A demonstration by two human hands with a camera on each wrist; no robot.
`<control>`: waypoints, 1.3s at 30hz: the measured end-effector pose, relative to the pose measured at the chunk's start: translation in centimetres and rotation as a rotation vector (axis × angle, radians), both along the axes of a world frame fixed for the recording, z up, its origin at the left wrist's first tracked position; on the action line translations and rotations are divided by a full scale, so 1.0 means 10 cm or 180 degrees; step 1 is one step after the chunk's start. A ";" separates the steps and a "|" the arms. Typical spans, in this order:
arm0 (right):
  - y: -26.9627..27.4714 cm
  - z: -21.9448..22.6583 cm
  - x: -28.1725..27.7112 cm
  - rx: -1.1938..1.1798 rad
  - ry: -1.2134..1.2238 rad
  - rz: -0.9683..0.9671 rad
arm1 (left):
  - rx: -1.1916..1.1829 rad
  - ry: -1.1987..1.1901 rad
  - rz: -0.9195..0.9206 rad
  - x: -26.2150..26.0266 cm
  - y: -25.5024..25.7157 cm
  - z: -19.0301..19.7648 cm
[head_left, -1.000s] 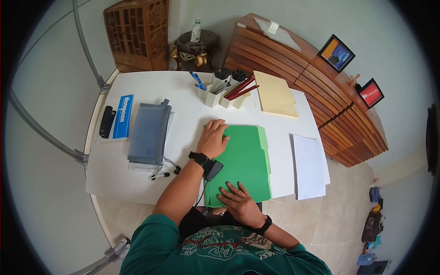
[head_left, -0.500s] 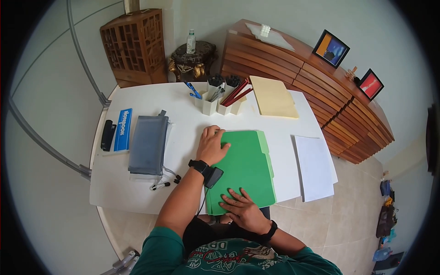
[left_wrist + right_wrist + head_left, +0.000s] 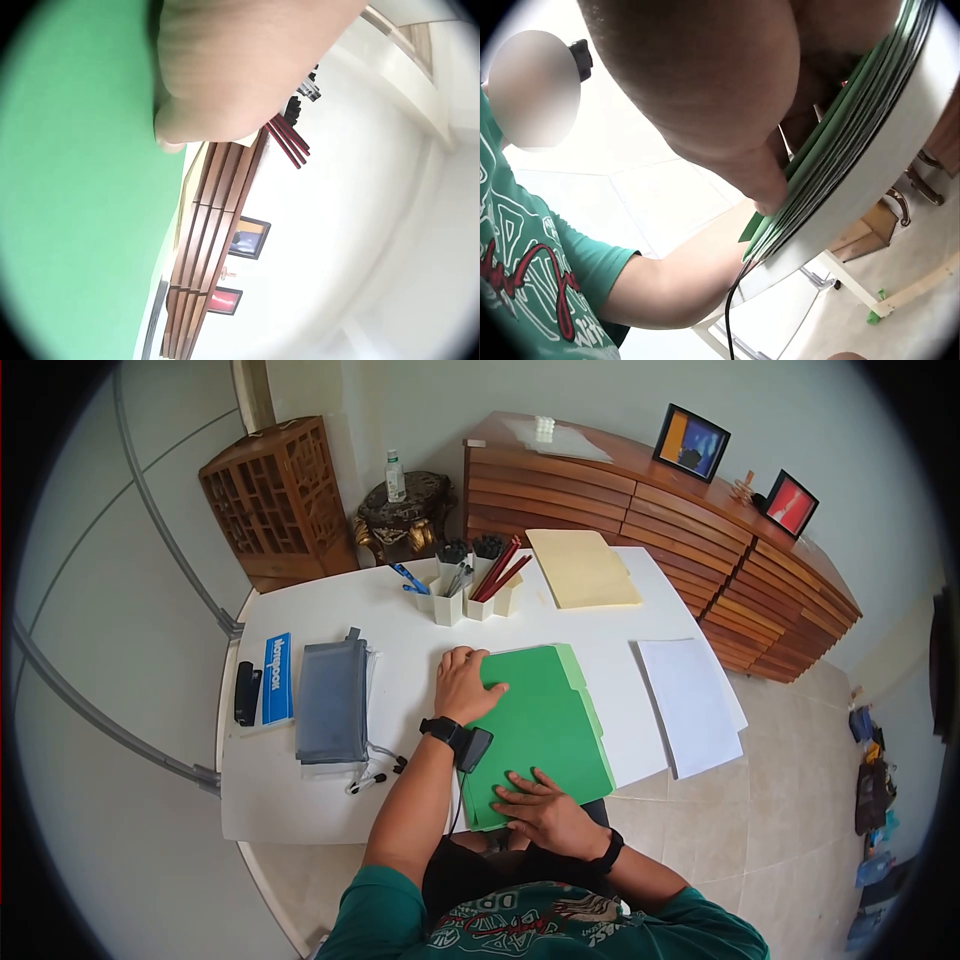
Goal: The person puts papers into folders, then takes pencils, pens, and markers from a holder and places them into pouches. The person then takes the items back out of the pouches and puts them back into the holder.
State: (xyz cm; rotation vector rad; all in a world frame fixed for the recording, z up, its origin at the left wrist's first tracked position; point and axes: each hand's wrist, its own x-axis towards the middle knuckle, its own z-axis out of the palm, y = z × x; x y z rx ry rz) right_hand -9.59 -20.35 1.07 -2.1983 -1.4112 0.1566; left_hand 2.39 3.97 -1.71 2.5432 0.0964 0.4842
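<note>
A stack of green file folders (image 3: 540,725) with side tabs lies at the near edge of the white table. My left hand (image 3: 464,685) rests on the far left corner of the stack, thumb on the top folder. In the left wrist view that thumb (image 3: 172,139) lies against the green cover. Across the near end, my right hand (image 3: 548,818) lies with its fingers spread on the top folder. From the right wrist view, the layered folder edges (image 3: 832,161) show at the table's rim, with the right thumb (image 3: 769,191) on the near edge.
Left of the folders are a grey zip pouch (image 3: 333,700), a blue notepad (image 3: 278,678) and a black stapler (image 3: 246,693). Pen holders (image 3: 450,605) and cream folders (image 3: 585,570) stand and lie at the back. White paper (image 3: 690,705) lies right.
The head view has swung and tilted up, so the table and room sit differently in it. Both hands stay at about the same places on the green folders.
</note>
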 end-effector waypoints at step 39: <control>-0.02 -0.10 -0.06 0.0218 -0.0005 -0.0065 | -0.0158 -0.0819 -0.0363 -0.04 0.02 -0.01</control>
